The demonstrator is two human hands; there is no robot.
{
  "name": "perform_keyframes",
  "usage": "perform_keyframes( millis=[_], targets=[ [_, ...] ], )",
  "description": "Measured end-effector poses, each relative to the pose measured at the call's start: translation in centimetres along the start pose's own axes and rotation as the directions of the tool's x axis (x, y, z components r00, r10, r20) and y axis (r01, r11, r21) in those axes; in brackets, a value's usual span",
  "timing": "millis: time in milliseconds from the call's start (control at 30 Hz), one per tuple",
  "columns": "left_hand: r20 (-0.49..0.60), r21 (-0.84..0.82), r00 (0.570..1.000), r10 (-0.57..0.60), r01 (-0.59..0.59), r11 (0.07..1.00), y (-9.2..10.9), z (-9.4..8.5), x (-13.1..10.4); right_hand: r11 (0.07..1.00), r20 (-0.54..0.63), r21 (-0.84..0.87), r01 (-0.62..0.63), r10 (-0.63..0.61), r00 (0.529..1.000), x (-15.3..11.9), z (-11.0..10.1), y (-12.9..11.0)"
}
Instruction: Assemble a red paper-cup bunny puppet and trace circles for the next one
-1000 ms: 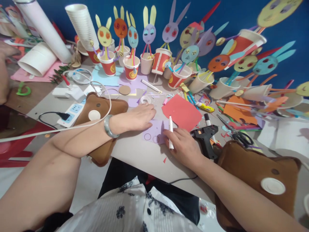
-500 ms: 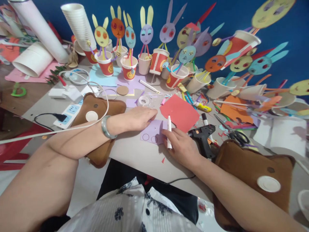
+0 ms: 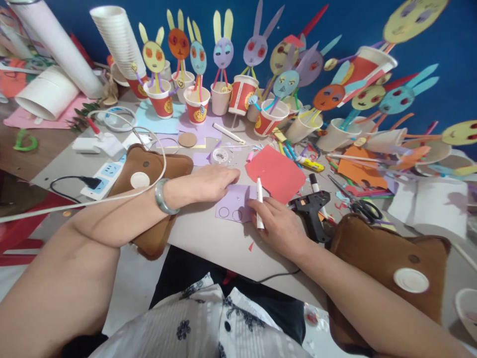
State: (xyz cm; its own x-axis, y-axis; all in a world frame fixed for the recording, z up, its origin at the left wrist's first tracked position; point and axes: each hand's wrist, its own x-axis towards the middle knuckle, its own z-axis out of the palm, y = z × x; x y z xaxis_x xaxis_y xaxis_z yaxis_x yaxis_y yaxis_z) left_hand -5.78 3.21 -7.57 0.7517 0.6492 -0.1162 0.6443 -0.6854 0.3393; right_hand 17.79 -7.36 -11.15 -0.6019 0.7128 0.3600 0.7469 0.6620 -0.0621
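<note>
A piece of purple paper with two drawn circles near its lower edge lies flat on the table in front of me. My left hand, a bracelet at its wrist, has its fingers curled down on the paper's upper left edge. At the right side of the same paper, my right hand grips a white marker, which stands nearly upright between thumb and fingers. The right fingertips touch the paper's edge and are partly hidden. Just beyond the hands is a sheet of red paper.
A black glue gun and scissors lie right of my right hand. Brown cushions flank both arms. Several paper cups with rabbit figures line the back. A white cable crosses over my left arm.
The whole view has shifted slightly. Both hands, the purple paper and the marker keep nearly the same places relative to each other.
</note>
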Motion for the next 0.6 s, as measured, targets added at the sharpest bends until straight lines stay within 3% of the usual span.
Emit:
perform_keyframes(
  millis=[600],
  targets=[
    [0.024,0.046,0.997,-0.075,0.074,0.996,0.17,-0.30,-0.08,1.000,0.070,0.002,-0.018,0.018,0.997,-0.14,-0.49,-0.13]
  ],
)
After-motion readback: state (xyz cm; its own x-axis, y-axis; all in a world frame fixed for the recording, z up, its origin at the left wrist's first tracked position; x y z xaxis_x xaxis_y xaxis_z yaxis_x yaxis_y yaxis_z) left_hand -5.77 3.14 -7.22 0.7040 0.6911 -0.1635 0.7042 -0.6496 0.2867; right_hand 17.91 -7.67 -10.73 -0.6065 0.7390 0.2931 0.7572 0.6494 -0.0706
